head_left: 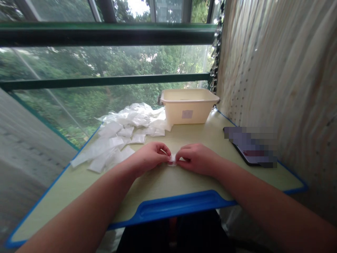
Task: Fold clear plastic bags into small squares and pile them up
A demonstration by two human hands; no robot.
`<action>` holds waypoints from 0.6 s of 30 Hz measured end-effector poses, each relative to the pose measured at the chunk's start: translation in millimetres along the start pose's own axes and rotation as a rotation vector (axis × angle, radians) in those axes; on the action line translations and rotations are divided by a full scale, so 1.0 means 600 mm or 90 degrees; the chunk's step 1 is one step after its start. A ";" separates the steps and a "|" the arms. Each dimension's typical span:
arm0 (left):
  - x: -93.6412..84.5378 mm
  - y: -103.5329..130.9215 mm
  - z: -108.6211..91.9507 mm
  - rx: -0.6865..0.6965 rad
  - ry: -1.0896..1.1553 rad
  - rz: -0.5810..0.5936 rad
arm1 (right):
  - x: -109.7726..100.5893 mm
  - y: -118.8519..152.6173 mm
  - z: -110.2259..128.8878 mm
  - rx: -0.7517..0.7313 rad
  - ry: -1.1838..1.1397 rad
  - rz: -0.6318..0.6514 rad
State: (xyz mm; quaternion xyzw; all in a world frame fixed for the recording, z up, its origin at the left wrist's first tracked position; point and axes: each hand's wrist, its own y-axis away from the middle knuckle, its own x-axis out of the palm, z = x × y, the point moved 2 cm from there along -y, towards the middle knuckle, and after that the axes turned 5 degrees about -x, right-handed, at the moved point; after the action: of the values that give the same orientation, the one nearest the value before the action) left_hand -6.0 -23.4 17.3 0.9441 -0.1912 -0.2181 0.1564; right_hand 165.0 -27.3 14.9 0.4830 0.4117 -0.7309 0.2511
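Observation:
Between my two hands, low over the middle of the table, is a small whitish plastic packet (172, 159). My left hand (152, 156) pinches its left edge between thumb and fingers. From the other side, my right hand (196, 158) has its thumb and curled fingers closed on the right edge. What the packet contains is too small to make out. Beyond my left hand lies a loose heap of white, translucent plastic bags (134, 117), with several flat ones (105, 147) spread toward the table's left edge.
A cream plastic bin (175, 111) with a small label stands at the back of the table. On the right lies a dark phone (247, 147), its screen blurred. The table (155, 182) has a raised blue front rim (181, 205). A window and curtains surround it.

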 end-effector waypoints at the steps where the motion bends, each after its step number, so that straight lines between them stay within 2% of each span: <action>1: 0.000 0.000 0.000 -0.002 -0.005 0.001 | 0.001 -0.001 -0.001 0.021 -0.003 -0.014; 5: -0.001 -0.001 0.000 -0.002 -0.017 0.008 | 0.005 -0.002 0.001 0.056 -0.031 -0.020; 9: -0.001 -0.002 0.002 -0.002 -0.019 0.014 | 0.002 0.001 0.009 0.021 -0.030 0.020; 18: 0.001 0.001 0.001 0.012 -0.042 -0.004 | -0.013 0.012 0.024 -0.034 0.072 0.105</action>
State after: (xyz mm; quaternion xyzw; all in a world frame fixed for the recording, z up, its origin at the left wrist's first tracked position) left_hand -6.1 -24.1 17.0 0.9385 -0.1949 -0.2478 0.1407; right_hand 166.8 -43.6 22.2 0.5491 0.4031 -0.6681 0.2995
